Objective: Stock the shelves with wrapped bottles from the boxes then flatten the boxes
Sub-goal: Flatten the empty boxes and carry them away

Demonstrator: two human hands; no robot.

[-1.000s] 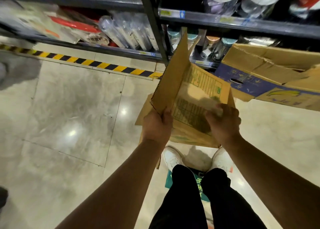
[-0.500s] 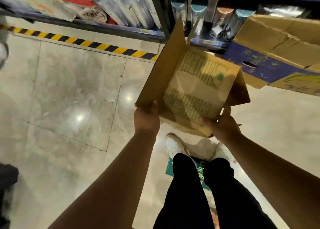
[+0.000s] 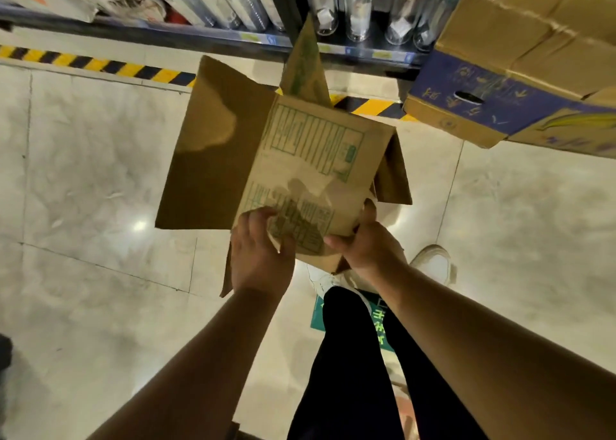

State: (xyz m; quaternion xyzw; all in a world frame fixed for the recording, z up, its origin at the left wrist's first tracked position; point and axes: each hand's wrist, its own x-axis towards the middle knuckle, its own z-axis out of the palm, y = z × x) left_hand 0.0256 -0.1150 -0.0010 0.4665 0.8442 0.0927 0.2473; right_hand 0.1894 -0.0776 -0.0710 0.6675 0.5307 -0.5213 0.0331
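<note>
Left grip (image 3: pixel 261 259) and right grip (image 3: pixel 365 244) both clasp the box (image 3: pixel 310 159); pushing opposite corners inward should fold it flat.

The person wears black trousers (image 3: pixel 350 373) and white shoes (image 3: pixel 433 263) with pale soles, while both forearms (image 3: pixel 200 366) are bare, like the left hand (image 3: pixel 260 259) and right hand (image 3: pixel 366 249).

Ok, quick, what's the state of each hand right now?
Left hand: closed, gripping the near left corner of the cardboard box.
Right hand: closed, gripping the box's near right edge, thumb on top.
</note>
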